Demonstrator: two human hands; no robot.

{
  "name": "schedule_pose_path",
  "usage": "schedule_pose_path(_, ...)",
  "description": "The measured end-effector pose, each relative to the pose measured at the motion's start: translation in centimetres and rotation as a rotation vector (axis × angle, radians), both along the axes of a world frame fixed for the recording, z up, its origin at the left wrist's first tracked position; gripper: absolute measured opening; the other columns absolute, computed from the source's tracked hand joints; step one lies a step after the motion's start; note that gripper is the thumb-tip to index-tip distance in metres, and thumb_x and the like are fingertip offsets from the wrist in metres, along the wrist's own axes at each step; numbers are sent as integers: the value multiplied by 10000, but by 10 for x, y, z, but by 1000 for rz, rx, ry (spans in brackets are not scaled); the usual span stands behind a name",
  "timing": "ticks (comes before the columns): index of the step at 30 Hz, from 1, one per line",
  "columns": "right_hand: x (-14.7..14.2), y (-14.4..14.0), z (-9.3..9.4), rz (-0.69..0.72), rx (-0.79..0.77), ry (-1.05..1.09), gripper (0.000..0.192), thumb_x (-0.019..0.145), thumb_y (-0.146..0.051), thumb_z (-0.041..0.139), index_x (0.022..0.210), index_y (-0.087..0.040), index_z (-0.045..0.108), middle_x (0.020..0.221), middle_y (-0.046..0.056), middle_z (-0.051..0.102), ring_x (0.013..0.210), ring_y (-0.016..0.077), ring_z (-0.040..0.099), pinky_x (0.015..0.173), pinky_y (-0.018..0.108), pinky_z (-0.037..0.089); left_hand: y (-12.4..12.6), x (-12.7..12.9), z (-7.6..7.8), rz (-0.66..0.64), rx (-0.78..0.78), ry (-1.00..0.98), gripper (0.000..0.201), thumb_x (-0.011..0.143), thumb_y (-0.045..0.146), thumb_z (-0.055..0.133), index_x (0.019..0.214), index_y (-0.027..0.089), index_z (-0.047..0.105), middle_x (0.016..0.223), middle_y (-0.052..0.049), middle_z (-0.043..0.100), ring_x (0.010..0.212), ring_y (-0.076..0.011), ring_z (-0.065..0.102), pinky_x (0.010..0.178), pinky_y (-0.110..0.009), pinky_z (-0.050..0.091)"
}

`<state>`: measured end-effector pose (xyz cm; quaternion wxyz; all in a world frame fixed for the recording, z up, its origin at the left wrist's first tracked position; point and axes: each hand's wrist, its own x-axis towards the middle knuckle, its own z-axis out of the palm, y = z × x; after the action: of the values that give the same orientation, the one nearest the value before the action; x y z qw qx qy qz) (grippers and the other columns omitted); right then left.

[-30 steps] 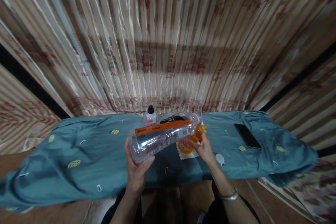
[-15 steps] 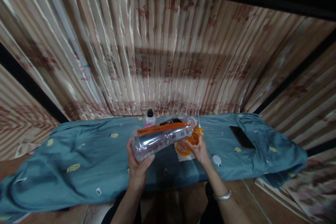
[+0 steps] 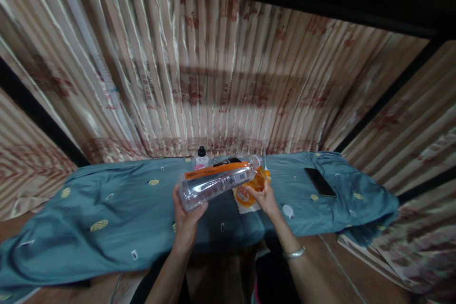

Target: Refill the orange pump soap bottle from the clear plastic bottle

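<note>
My left hand [image 3: 185,222] is wrapped round the base of a clear plastic bottle [image 3: 210,189] with an orange and black label. The bottle lies tilted in the air, its neck up to the right. My right hand [image 3: 265,197] is closed on an orange see-through container [image 3: 260,180] just under the bottle's mouth; its exact kind is hard to make out. Below, a round orange item [image 3: 243,196] rests on a white scalloped-edged piece [image 3: 245,209]. Whether it is part of the container I cannot tell. No liquid is discernible in the bottle.
A small clear bottle with a black cap [image 3: 201,156] stands behind the big bottle. To the right lie a white round lid-like disc [image 3: 288,211] and a black phone [image 3: 319,182] on the teal cloth [image 3: 124,209]. A striped curtain [image 3: 213,80] hangs behind.
The camera view has shifted slightly, so everything sits a little further left. Both hands keep their holds, and the bottle stays tilted much as before.
</note>
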<state>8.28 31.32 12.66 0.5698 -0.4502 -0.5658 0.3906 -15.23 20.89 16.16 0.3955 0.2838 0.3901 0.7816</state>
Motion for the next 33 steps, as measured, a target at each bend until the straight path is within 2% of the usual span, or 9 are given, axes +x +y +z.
schedule_pose_path(9, -2, -8, 3, -32, 1, -36, 726, 713, -486, 834, 1321, -188, 574, 1194, 147, 756, 1059, 328, 753, 924, 473, 620, -8, 0, 1, -1, -20, -8, 937, 591, 279, 934, 1423, 294, 503, 1382, -58, 636, 1237, -244, 630, 1079, -353, 479)
schedule_pose_path(14, -3, -12, 4, -49, -29, -37, 704, 741, -484, 821, 1332, -192, 574, 1162, 123, 773, 1040, 308, 758, 900, 437, 627, -14, -4, -6, -37, -85, -11, 937, 561, 287, 943, 1412, 243, 550, 1277, -83, 718, 1156, -286, 693, 1030, -380, 531)
schedule_pose_path(18, -5, -13, 4, -43, -8, -49, 664, 740, -451, 833, 1300, -198, 581, 1170, 121, 770, 1048, 301, 755, 895, 426, 626, -16, -7, -9, -62, -76, -2, 901, 550, 274, 945, 1377, 218, 592, 1194, -92, 756, 1122, -322, 716, 1015, -431, 553)
schedule_pose_path(22, -5, -12, 3, -80, -22, -68, 662, 747, -437, 826, 1304, -190, 567, 1173, 128, 764, 1038, 293, 756, 900, 417, 620, -18, -3, -1, -61, -76, -13, 917, 597, 264, 927, 1436, 262, 556, 1301, -95, 727, 1217, -334, 676, 1069, -472, 522)
schedule_pose_path(25, -6, -12, 3, -88, -7, -75, 665, 753, -440, 817, 1310, -181, 565, 1167, 131, 765, 1036, 293, 757, 901, 411, 620, -20, 2, 7, -58, -91, 10, 854, 610, 285, 920, 1399, 251, 594, 1257, -101, 748, 1190, -343, 691, 1070, -494, 519)
schedule_pose_path(28, -5, -13, 4, -88, 11, -94, 651, 750, -454, 822, 1290, -178, 583, 1166, 137, 765, 1047, 300, 754, 908, 413, 616, -23, 8, 13, -33, -106, 17, 878, 591, 308, 927, 1402, 251, 595, 1250, -103, 751, 1168, -351, 700, 1053, -499, 529)
schedule_pose_path(33, -5, -14, 5, -74, -6, -113, 705, 736, -478, 836, 1312, -178, 561, 1205, 149, 753, 1083, 315, 743, 926, 443, 610, -26, 14, 19, 19, -161, 22, 786, 589, 386, 923, 1307, 202, 664, 1127, -99, 783, 1081, -333, 725, 1060, -478, 517)
